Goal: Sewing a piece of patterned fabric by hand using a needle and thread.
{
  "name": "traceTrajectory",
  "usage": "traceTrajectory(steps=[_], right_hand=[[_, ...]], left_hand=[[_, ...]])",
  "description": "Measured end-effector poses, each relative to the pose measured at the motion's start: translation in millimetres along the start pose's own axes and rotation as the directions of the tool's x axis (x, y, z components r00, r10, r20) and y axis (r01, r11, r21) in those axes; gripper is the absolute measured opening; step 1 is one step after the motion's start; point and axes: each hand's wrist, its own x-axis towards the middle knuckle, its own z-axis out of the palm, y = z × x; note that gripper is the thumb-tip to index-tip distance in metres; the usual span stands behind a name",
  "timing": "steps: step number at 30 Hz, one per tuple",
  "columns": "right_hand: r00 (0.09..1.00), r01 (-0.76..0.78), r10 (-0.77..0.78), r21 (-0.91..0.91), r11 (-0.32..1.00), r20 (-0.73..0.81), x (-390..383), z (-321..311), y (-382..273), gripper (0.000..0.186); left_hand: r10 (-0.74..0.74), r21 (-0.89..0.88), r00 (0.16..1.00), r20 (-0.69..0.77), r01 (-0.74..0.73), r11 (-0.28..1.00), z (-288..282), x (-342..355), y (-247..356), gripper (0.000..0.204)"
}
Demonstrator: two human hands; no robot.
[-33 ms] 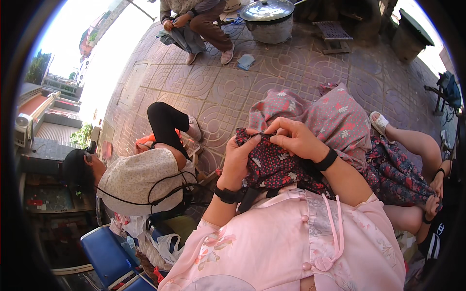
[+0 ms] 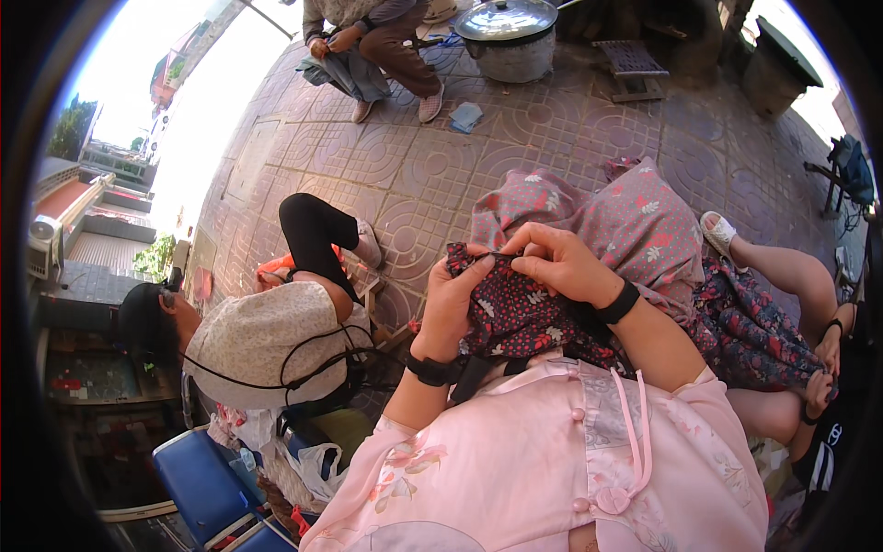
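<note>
Over my lap lies a dark cloth (image 2: pixel 510 317) with small red and white flowers, bunched up. Its upper edge is pinched between the thumb and forefinger of my left hand (image 2: pixel 451 299). Close beside it, my right hand (image 2: pixel 568 269) grips the same edge, fingertips pressed together. Whether a needle or thread is between the fingers is too small to tell. Under the dark cloth, pinkish-grey dotted fabric with flowers (image 2: pixel 635 225) covers my knees. Each wrist wears a black band.
At my left sits a person in a pale patterned top (image 2: pixel 267 345), near a blue chair (image 2: pixel 202 478). Another person's hands (image 2: pixel 819 391) hold dark floral cloth at my right. Ahead are a seated person (image 2: pixel 395 55), a lidded pot (image 2: pixel 508 55) and a low stool (image 2: pixel 630 69).
</note>
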Motion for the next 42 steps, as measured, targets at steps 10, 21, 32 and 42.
traceTrajectory(steps=[10, 21, 32, 42], right_hand=[[1.0, -0.01, 0.01, 0.004, 1.0, 0.001, -1, -1, 1, 0.017], [1.0, 0.017, -0.017, 0.002, 1.0, 0.021, 0, -2, 8, 0.016], [1.0, -0.021, 0.021, 0.006, 1.0, 0.002, -2, -4, 5, 0.016], [1.0, -0.007, 0.007, -0.003, 1.0, 0.024, -2, -2, 3, 0.022]], left_hand=[[-0.006, 0.012, 1.0, -0.009, 0.006, 1.0, 1, 0, -2, 0.009], [-0.077, 0.068, 0.996, 0.045, 0.074, 0.995, -2, 1, -1, 0.013], [-0.058, -0.015, 0.998, 0.031, 0.059, 0.998, 1, 1, 3, 0.011], [0.006, 0.055, 1.0, -0.025, -0.004, 0.998, -7, 0, 2, 0.01]])
